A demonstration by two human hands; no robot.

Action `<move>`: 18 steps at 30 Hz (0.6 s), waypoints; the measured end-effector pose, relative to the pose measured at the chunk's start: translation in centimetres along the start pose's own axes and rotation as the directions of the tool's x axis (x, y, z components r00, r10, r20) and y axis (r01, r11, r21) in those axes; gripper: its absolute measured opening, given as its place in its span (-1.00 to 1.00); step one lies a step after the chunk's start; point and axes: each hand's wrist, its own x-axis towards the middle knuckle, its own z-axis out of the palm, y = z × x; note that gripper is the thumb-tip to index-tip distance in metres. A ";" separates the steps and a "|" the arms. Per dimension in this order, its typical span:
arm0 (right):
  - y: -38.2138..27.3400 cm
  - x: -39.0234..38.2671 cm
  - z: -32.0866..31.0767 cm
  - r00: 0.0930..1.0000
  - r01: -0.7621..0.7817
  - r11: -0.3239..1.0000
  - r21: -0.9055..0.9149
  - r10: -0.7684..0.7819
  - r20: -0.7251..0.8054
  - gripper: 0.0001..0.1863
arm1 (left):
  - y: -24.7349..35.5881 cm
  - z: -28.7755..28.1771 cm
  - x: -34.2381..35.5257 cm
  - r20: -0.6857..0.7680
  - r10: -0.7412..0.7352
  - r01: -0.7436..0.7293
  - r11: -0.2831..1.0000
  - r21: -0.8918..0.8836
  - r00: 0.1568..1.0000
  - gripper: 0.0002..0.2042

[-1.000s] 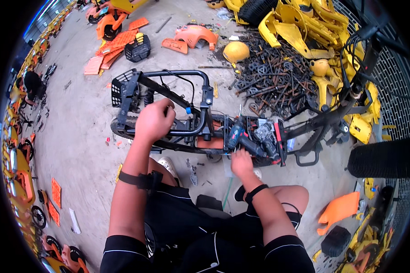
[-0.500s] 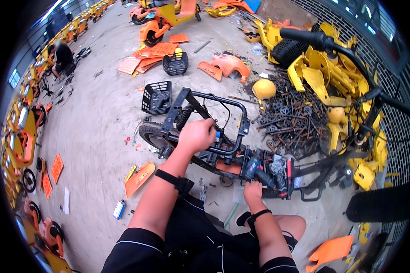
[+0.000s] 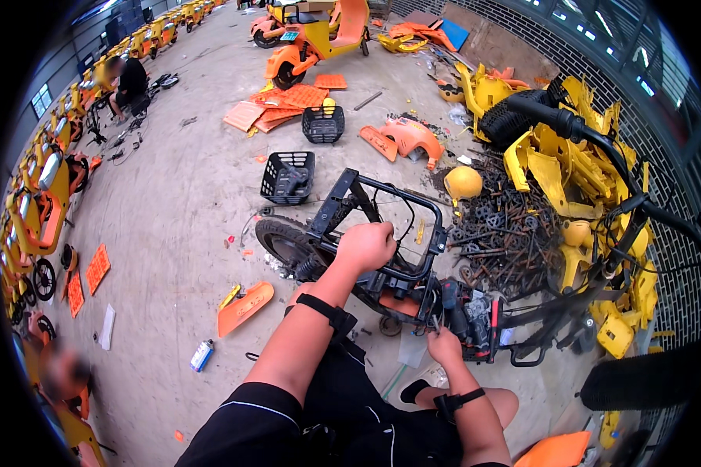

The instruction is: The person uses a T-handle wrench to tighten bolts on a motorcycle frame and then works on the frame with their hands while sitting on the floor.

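Observation:
A stripped black scooter frame (image 3: pixel 397 191) stands before me, its rear wheel (image 3: pixel 284 241) to the left. Over the loop-shaped rear rails, my left hand (image 3: pixel 368 247) is closed in a fist; whatever it grips is hidden by the fingers. My right hand (image 3: pixel 444 345) is lower and to the right, at the near edge of the frame's low middle part. Its fingers are pinched together at a small greyish piece that I cannot make out. Just beyond that hand, power tools (image 3: pixel 469 311) lie in the low part of the frame, beside a red bar (image 3: pixel 494 317).
Beyond the frame lies a heap of rusty metal parts (image 3: pixel 502 237), with yellow body panels (image 3: pixel 557 175) behind it. Black baskets (image 3: pixel 287 177) and orange panels (image 3: pixel 280 105) lie on the floor. A spray can (image 3: pixel 202 356) is at left. Another person (image 3: pixel 131 82) sits far left.
The view has shifted, so the scene sits further right and lower. A blue piece beside my left fist is no longer visible. My right hand has drawn slightly back from the tools.

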 end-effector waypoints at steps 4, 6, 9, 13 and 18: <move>-5.1 -4.3 -6.2 0.990 -0.022 0.999 0.029 0.026 -0.140 -0.58 | -0.7 -0.2 -0.4 -0.030 -0.013 0.012 1.000 -0.016 0.999 -0.79; -5.1 -5.7 -9.0 0.976 0.021 1.000 0.008 -0.019 -0.216 -0.57 | -0.5 -0.2 -0.4 -0.023 -0.003 0.003 1.000 -0.004 1.000 -0.78; -5.5 -7.9 -14.5 0.952 0.174 0.985 0.006 -0.167 -0.256 -0.63 | -0.3 -0.6 -0.6 0.008 -0.011 0.011 1.000 0.002 1.000 -0.78; -8.5 -11.5 -21.6 0.893 0.375 0.923 0.087 -0.335 -0.302 -0.75 | -0.7 0.2 -0.8 -0.047 -0.002 0.003 1.000 0.020 0.999 -0.80; -13.1 -15.1 -28.4 0.760 0.587 0.807 0.068 -0.520 -0.389 -0.87 | -0.7 0.2 -1.8 -0.158 -0.029 0.030 1.000 0.004 0.987 -0.80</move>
